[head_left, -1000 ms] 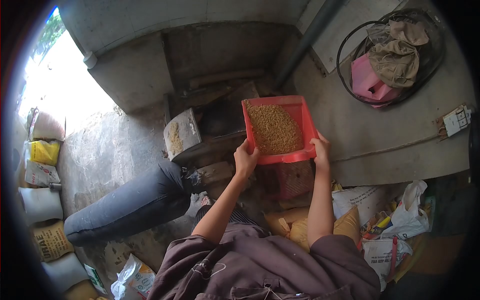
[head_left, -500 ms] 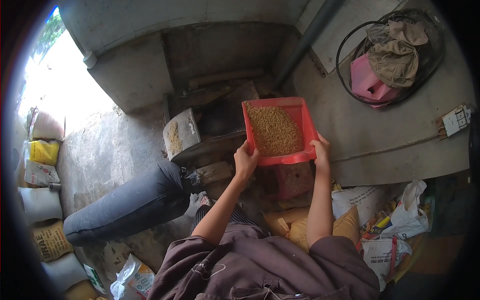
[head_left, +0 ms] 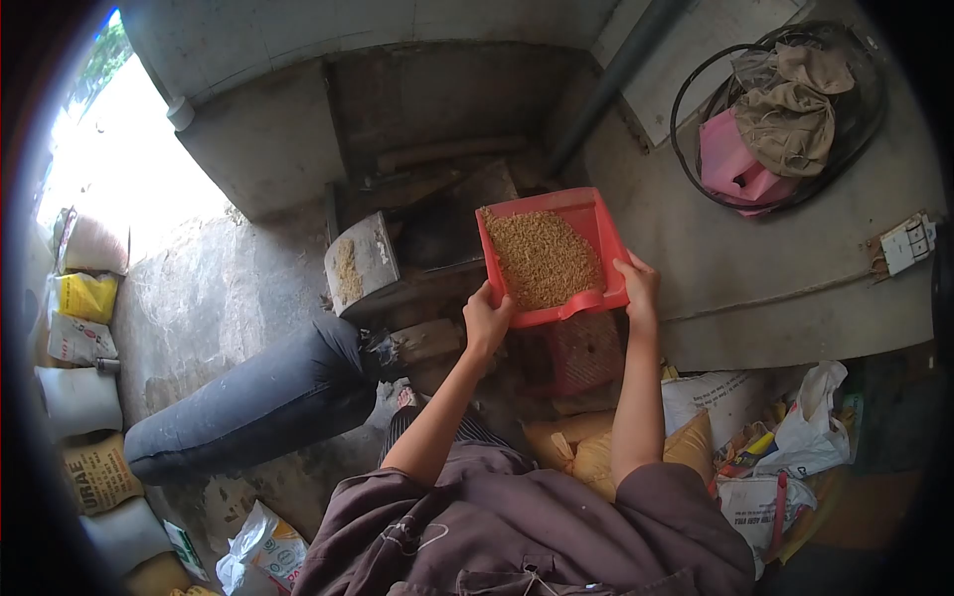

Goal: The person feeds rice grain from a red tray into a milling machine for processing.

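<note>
— Where were our hands?
— Left hand (head_left: 487,320) and right hand (head_left: 639,286) gripped the red tray (head_left: 604,230) by its near corners, above the red basket (head_left: 576,355).
— What changed?
— We'd tipped it slightly; its near edge flexed, and the grain (head_left: 542,256) settled nearer us, ready for another toss.

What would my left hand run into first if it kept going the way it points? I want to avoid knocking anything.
The left hand points up-forward along the red tray edge. Past it, the dark machine opening probably comes first; depth is unclear.
</note>
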`<action>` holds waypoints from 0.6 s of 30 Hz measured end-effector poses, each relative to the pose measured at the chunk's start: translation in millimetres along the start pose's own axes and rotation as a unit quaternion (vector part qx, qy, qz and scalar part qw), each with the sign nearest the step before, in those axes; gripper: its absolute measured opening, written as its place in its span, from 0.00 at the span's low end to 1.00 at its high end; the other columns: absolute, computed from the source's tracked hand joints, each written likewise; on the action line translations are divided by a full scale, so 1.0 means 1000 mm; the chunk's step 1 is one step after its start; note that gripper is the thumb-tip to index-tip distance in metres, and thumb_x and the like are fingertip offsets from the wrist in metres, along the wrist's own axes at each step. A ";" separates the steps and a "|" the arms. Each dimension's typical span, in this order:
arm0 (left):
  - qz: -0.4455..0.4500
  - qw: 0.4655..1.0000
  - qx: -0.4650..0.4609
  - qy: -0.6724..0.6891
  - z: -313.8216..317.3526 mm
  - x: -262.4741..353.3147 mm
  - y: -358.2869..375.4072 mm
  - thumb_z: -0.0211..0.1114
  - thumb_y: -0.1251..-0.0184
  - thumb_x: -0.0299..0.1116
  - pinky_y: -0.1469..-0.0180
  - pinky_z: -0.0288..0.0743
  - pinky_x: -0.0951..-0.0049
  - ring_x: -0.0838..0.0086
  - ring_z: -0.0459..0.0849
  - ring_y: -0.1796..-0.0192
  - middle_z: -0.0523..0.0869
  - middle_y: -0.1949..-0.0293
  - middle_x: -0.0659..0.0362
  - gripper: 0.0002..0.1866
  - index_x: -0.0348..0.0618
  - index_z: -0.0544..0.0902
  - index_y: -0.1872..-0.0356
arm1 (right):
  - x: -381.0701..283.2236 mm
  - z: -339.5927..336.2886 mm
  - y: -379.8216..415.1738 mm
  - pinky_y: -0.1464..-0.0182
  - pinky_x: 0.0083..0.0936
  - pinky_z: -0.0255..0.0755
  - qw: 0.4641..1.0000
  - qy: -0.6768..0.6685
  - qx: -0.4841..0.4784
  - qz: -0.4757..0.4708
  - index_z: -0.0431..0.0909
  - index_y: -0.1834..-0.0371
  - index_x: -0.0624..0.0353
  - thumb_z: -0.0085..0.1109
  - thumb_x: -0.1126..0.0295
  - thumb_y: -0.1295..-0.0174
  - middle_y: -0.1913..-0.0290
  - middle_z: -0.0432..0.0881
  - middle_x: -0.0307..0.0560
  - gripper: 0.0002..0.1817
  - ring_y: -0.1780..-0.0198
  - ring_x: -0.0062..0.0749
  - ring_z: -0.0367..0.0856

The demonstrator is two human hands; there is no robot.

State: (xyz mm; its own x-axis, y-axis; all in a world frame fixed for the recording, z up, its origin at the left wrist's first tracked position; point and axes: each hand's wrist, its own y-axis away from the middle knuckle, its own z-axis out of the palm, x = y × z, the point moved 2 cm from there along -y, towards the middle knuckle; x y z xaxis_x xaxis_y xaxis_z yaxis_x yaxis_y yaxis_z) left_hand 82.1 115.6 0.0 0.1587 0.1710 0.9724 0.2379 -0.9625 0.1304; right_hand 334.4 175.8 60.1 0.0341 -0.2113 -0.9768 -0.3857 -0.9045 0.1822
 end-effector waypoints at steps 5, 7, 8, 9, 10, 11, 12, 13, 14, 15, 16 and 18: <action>0.013 0.999 0.030 0.028 -0.003 0.004 -0.003 0.58 0.48 0.31 0.64 0.74 0.71 0.67 0.84 0.68 0.83 0.72 0.48 0.17 0.36 0.78 0.57 | 0.001 0.005 -0.011 0.56 0.19 0.71 0.999 0.019 0.017 -0.022 0.73 0.49 0.72 0.60 0.77 0.49 0.57 0.81 0.51 0.22 0.60 0.26 0.78; 0.001 0.999 0.014 0.031 -0.005 0.004 -0.005 0.59 0.48 0.31 0.63 0.75 0.71 0.67 0.85 0.66 0.84 0.70 0.48 0.17 0.35 0.79 0.57 | -0.004 0.008 -0.011 0.56 0.19 0.72 1.000 0.007 0.007 -0.018 0.73 0.49 0.72 0.60 0.77 0.49 0.57 0.81 0.51 0.22 0.60 0.26 0.79; 0.000 0.999 0.015 0.030 -0.006 0.003 -0.007 0.59 0.48 0.31 0.63 0.75 0.71 0.67 0.85 0.66 0.84 0.70 0.48 0.17 0.35 0.79 0.57 | -0.006 0.011 -0.012 0.56 0.19 0.72 1.000 -0.007 -0.002 -0.014 0.74 0.49 0.71 0.60 0.78 0.49 0.57 0.81 0.51 0.21 0.60 0.26 0.79; 0.007 1.000 0.023 0.009 -0.006 0.002 -0.008 0.59 0.48 0.32 0.62 0.75 0.71 0.67 0.85 0.66 0.84 0.70 0.48 0.17 0.35 0.79 0.57 | -0.005 0.013 -0.013 0.56 0.19 0.72 1.000 -0.007 -0.003 -0.014 0.74 0.49 0.71 0.60 0.78 0.49 0.57 0.81 0.51 0.21 0.60 0.26 0.79; 0.013 0.999 0.031 -0.013 -0.005 0.001 -0.010 0.59 0.48 0.32 0.62 0.75 0.71 0.68 0.85 0.66 0.84 0.70 0.49 0.17 0.35 0.79 0.57 | -0.006 0.015 -0.015 0.56 0.19 0.72 1.000 -0.006 0.010 -0.021 0.74 0.50 0.71 0.60 0.78 0.49 0.57 0.81 0.51 0.21 0.60 0.26 0.79; 0.014 0.999 0.030 -0.013 -0.005 0.000 -0.012 0.59 0.48 0.32 0.62 0.75 0.71 0.68 0.85 0.66 0.84 0.70 0.49 0.17 0.35 0.79 0.57 | -0.006 0.016 -0.017 0.57 0.19 0.71 0.999 -0.004 0.024 -0.028 0.74 0.50 0.71 0.60 0.79 0.49 0.58 0.81 0.51 0.21 0.60 0.26 0.79; 0.007 0.999 0.029 0.014 -0.007 0.000 -0.015 0.59 0.47 0.33 0.62 0.74 0.71 0.68 0.85 0.66 0.84 0.70 0.49 0.17 0.35 0.79 0.57 | -0.005 0.017 -0.019 0.57 0.19 0.71 0.999 -0.004 0.025 -0.029 0.74 0.50 0.71 0.60 0.79 0.49 0.58 0.81 0.51 0.21 0.60 0.26 0.79; 0.001 0.999 0.029 0.041 -0.007 0.000 -0.017 0.58 0.47 0.33 0.62 0.74 0.70 0.69 0.85 0.66 0.84 0.71 0.49 0.17 0.36 0.79 0.57 | -0.005 0.018 -0.020 0.57 0.19 0.71 0.999 0.010 0.017 -0.035 0.74 0.50 0.71 0.60 0.79 0.50 0.58 0.81 0.51 0.21 0.61 0.26 0.79; 0.002 0.999 0.029 0.041 -0.007 0.001 -0.018 0.58 0.47 0.33 0.62 0.74 0.70 0.69 0.85 0.66 0.84 0.71 0.49 0.17 0.36 0.79 0.57 | -0.005 0.020 -0.022 0.57 0.19 0.71 0.999 0.023 0.007 -0.040 0.74 0.50 0.71 0.60 0.79 0.50 0.58 0.81 0.52 0.21 0.61 0.26 0.79; 0.001 1.000 0.019 0.006 -0.008 0.001 -0.020 0.58 0.46 0.33 0.62 0.74 0.69 0.66 0.85 0.66 0.84 0.71 0.48 0.16 0.35 0.79 0.59 | -0.007 0.021 -0.024 0.57 0.19 0.71 0.999 0.023 0.006 -0.040 0.74 0.50 0.71 0.60 0.79 0.50 0.58 0.81 0.52 0.21 0.61 0.26 0.79; 0.000 0.999 0.010 -0.030 -0.010 0.001 -0.020 0.57 0.45 0.34 0.62 0.74 0.68 0.63 0.85 0.66 0.83 0.71 0.46 0.15 0.35 0.79 0.60 | -0.009 0.023 -0.025 0.57 0.19 0.71 0.999 0.018 0.014 -0.025 0.74 0.50 0.71 0.60 0.79 0.50 0.58 0.81 0.52 0.21 0.61 0.26 0.79; 0.007 0.999 0.033 -0.001 -0.008 -0.005 -0.022 0.57 0.43 0.35 0.63 0.75 0.68 0.64 0.85 0.66 0.84 0.72 0.47 0.15 0.35 0.80 0.59 | -0.004 0.023 -0.028 0.56 0.20 0.71 1.000 0.012 0.023 -0.010 0.74 0.49 0.70 0.60 0.79 0.50 0.58 0.81 0.53 0.21 0.60 0.26 0.79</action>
State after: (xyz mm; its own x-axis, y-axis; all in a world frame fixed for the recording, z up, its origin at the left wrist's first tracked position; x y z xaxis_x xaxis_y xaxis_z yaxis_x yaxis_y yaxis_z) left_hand 68.6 134.1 -6.1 0.1636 0.1586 0.9737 0.2993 -0.9484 0.1042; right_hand 323.3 210.3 56.4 0.0638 -0.2020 -0.9773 -0.4265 -0.8909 0.1563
